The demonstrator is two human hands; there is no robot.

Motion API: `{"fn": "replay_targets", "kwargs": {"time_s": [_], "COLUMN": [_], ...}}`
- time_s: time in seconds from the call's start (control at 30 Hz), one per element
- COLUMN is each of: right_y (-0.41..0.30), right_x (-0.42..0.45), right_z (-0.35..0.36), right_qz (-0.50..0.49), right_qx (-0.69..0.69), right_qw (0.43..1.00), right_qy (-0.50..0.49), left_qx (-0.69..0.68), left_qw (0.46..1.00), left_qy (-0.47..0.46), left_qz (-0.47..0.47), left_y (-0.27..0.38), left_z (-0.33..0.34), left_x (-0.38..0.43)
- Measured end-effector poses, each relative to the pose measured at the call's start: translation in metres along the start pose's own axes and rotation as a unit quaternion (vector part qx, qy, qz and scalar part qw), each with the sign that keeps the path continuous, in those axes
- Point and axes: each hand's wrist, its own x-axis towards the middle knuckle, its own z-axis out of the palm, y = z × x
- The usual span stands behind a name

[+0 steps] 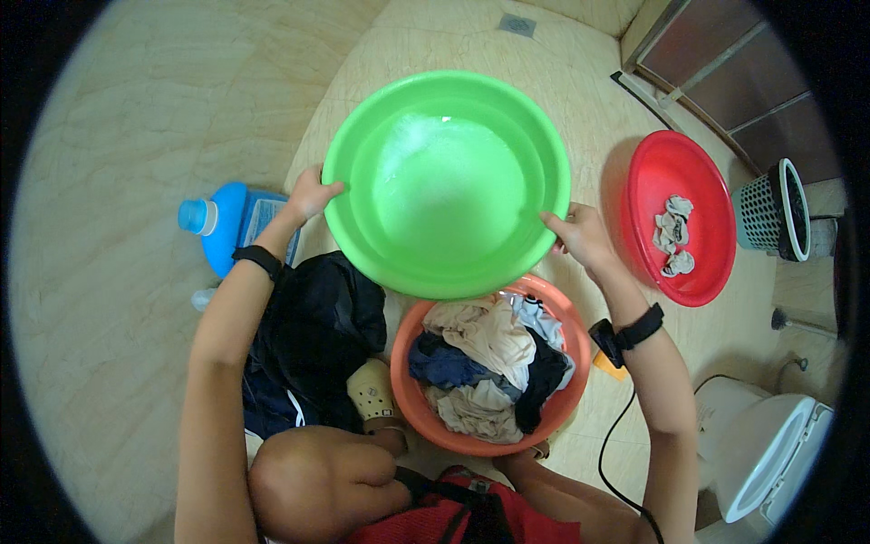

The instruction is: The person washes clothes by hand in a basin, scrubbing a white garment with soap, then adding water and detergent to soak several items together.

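Note:
A green plastic basin point(448, 289) with cloudy, slightly foamy water is held by its rim. My left hand point(314, 193) grips the left edge, thumb on top of the rim. At the lower right edge, my right hand point(579, 231) grips the rim the same way; its fingers are partly hidden. Below the green basin, an orange basin point(405, 415) full of clothes stands between my feet. Beige cloths point(486, 333), a dark blue garment point(438, 360) and a black one point(540, 381) lie in it.
A blue detergent jug point(228, 224) and dark clothes point(319, 326) lie at left. A red basin point(710, 204) holding small wet-looking cloths point(673, 231) is at right, beside a perforated bin point(758, 212). A toilet point(768, 455) is at lower right, a floor drain point(518, 25) at the top.

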Motion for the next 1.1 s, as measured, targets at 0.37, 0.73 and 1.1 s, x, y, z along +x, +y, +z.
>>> {"fn": "replay_targets", "kwargs": {"time_s": [0.37, 0.73, 1.1], "right_y": [0.045, 0.083, 0.086], "right_x": [0.034, -0.033, -0.041], "right_z": [0.021, 0.030, 0.036], "right_qz": [-0.051, -0.205, -0.223], "right_qx": [-0.090, -0.362, -0.389], "right_qw": [0.993, 0.909, 0.893], "right_qy": [-0.062, 0.019, 0.035], "left_qx": [0.045, 0.422, 0.395], "left_qw": [0.995, 0.890, 0.815], "left_qy": [0.009, -0.138, -0.387], "left_qz": [-0.085, 0.103, 0.176], "left_y": [-0.018, 0.014, 0.048], "left_z": [0.027, 0.105, 0.231], "left_x": [-0.005, 0.068, 0.031]}}
